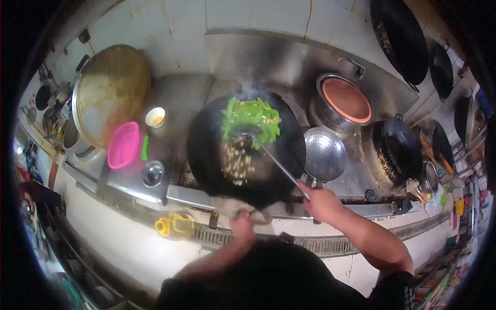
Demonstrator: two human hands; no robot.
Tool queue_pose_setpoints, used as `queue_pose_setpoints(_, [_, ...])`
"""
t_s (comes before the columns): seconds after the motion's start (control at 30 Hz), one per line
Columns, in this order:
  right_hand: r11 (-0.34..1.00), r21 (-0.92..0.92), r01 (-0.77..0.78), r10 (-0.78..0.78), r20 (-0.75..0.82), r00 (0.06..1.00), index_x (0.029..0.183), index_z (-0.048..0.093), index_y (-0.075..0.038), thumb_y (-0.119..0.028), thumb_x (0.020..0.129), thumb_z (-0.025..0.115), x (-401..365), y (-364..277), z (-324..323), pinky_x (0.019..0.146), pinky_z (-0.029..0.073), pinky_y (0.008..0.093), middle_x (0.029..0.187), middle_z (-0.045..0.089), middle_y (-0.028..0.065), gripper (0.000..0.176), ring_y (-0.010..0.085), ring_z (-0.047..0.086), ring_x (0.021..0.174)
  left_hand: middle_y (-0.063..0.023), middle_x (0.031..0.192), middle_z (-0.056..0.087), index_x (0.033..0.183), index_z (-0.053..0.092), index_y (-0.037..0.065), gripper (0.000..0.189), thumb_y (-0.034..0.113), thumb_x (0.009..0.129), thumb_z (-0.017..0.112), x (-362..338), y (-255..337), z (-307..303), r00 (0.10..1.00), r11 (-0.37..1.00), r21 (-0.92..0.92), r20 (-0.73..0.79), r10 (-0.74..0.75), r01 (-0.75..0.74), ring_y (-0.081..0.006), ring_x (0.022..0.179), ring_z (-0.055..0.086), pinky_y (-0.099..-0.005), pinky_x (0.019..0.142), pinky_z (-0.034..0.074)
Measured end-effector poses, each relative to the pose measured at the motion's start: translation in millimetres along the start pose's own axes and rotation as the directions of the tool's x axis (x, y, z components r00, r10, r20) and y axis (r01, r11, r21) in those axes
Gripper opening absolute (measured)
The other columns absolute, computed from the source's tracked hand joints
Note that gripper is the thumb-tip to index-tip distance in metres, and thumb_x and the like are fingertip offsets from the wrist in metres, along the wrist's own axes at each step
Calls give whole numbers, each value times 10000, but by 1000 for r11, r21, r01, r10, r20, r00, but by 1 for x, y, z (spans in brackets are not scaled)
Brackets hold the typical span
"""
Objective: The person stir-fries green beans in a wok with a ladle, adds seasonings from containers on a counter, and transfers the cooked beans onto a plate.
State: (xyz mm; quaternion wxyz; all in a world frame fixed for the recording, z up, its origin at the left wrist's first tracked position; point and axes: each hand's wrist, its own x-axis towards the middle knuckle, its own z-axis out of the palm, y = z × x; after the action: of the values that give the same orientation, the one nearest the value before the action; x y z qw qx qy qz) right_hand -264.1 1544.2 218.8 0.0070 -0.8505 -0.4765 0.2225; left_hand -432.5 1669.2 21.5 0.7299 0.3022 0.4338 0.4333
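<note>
A large black wok [201,150] sits on the stove in front of me. Sliced green peppers [252,116] lie in its far half, with steam rising behind them. Small pale diced pieces [237,163] are scattered in the nearer part. My right hand [321,203] is closed around the long handle of a ladle [276,160], whose dark bowl rests at the near edge of the peppers. My left hand [242,226] grips a folded beige cloth [230,206] at the wok's near edge; whether a wok handle lies under it is hidden.
Right of the wok lies a perforated strainer [324,154], with a steel pot [338,121] holding an orange basin behind. On the left stand a pink basket [123,144], a green-handled tool [145,147], a small cup [155,117] and a large lid [111,93]. A yellow-capped oil bottle [175,225] is near my left arm.
</note>
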Motion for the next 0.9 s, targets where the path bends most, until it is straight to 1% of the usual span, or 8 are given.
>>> queue_pose_setpoints(0.07, [999, -18, 45, -45, 3, 999, 1456, 381, -168, -175, 829, 563, -15, 8, -13, 738, 533, 482, 882, 673, 220, 653, 403, 662, 775, -84, 901, 624, 948, 612, 6, 113, 45, 896, 520, -12, 29, 2, 988, 993, 59, 116, 98, -105, -179, 836, 609, -316, 707, 522])
queue_pose_setpoints(0.17, [984, 172, 39, -63, 132, 989, 1444, 402, -164, -169, 817, 593, -6, 4, -32, 743, 537, 467, 921, 672, 217, 655, 404, 661, 795, -79, 840, 604, 976, 603, 19, 175, 167, 892, 561, 22, 100, 65, 951, 952, 31, -51, -304, 306, -185, 705, 578, -336, 597, 495])
queue_pose_setpoints(0.37, [991, 77, 110, -102, -97, 990, 1442, 405, -159, -173, 836, 571, 31, 10, 19, 758, 538, 467, 1005, 665, 206, 628, 374, 664, 835, -79, 872, 617, 981, 620, 12, 148, 56, 851, 567, 42, -40, -13, 984, 998, 57, 179, 15, -26, -191, 762, 599, -321, 606, 506])
queue_pose_setpoints(0.6, [984, 175, 22, -46, 137, 989, 1414, 445, -139, -151, 809, 594, -12, 3, -38, 759, 541, 453, 1032, 671, 198, 623, 352, 673, 849, -92, 887, 622, 1007, 594, 36, 171, 166, 931, 513, 15, 113, 78, 938, 926, 150, -47, -342, 345, -185, 734, 611, -296, 542, 483])
queue_pose_setpoints(0.7, [978, 207, 22, -34, 55, 998, 1402, 459, -130, -149, 806, 589, 10, 5, -15, 760, 540, 449, 1028, 674, 182, 610, 370, 665, 853, -116, 892, 638, 1027, 603, -22, 229, 168, 911, 550, 56, 23, 52, 989, 989, -9, 32, -146, 147, -258, 730, 649, -358, 598, 526])
queue_pose_setpoints(0.77, [985, 105, 133, -118, -138, 983, 1409, 449, -135, -157, 809, 586, 18, 19, 12, 765, 533, 461, 983, 678, 194, 616, 388, 658, 845, -158, 1039, 635, 1114, 576, -12, 259, 162, 923, 551, 28, 9, 2, 855, 378, 773, 506, 117, -509, -270, 894, 666, -375, 654, 551])
queue_pose_setpoints(0.83, [999, 32, 10, -8, -51, 999, 1423, 429, -151, -169, 813, 586, 5, 14, 3, 772, 528, 475, 985, 676, 198, 630, 392, 655, 852, -163, 1157, 594, 1208, 528, 6, 318, 170, 936, 551, -4, -11, -12, 955, 955, 24, -32, -294, 295, -249, 978, 649, -384, 673, 550])
queue_pose_setpoints(0.9, [998, -11, 55, -56, -95, 994, 1437, 405, -138, -173, 828, 573, -4, 25, -5, 777, 524, 483, 981, 668, 221, 633, 400, 651, 856, -120, 1037, 578, 1125, 543, 26, 257, 198, 934, 556, -1, 20, 7, 966, 966, -24, 32, -256, 257, -225, 884, 617, -362, 660, 531])
